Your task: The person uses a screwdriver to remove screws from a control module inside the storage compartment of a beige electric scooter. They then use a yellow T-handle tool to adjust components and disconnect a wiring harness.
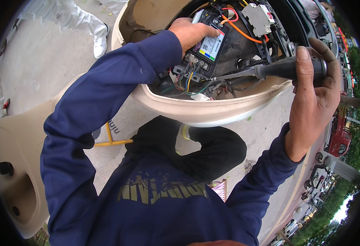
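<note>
My left hand (192, 32) grips a black motor controller (210, 46) with a metal finned side and a printed label, its thumb lying on the label. Wires run from terminals at the controller's lower end. In my right hand (312, 83) is a screwdriver (278, 69) with a black handle, held level. Its metal shaft points left, and the tip is near the controller's lower corner; whether they touch I cannot tell. All this is inside the open beige body shell (180, 106) of what looks like an electric scooter. Loose coloured wires and a white connector (200, 97) lie below the controller.
A grey circuit breaker (258, 19) with an orange cable sits at the shell's upper right. Beside my left arm are a beige scooter panel (20, 147) and a yellow T-shaped bar (110, 142). A person's leg in white trousers (84, 23) stands at upper left. Parked scooters stand at far right.
</note>
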Action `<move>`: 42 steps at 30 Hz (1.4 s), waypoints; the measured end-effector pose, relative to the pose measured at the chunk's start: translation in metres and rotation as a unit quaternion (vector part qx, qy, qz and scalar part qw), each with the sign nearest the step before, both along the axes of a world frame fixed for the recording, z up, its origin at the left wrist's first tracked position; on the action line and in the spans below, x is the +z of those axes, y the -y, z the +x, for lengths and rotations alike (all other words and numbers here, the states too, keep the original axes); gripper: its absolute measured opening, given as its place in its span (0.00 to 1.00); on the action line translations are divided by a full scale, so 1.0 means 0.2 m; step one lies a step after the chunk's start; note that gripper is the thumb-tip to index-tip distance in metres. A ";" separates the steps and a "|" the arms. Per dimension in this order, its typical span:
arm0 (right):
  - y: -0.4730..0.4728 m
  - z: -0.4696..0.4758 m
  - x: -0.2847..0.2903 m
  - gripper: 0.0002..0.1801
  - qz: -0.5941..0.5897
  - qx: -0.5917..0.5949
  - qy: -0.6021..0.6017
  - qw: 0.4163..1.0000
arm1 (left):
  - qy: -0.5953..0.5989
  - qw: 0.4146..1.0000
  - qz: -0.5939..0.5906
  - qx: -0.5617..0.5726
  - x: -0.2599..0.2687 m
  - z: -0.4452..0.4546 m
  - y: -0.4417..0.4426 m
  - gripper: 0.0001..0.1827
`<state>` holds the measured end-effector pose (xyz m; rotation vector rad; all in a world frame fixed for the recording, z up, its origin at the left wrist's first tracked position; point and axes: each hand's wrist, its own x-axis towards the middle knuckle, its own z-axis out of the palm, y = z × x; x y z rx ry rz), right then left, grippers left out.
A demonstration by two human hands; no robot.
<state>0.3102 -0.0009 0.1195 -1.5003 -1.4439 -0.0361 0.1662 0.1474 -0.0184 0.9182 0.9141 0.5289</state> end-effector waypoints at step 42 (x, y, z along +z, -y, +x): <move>0.04 -0.02 -0.15 0.19 0.003 -0.017 -0.093 0.996 | -0.089 0.747 0.527 -0.396 0.22 -0.13 0.06 0.16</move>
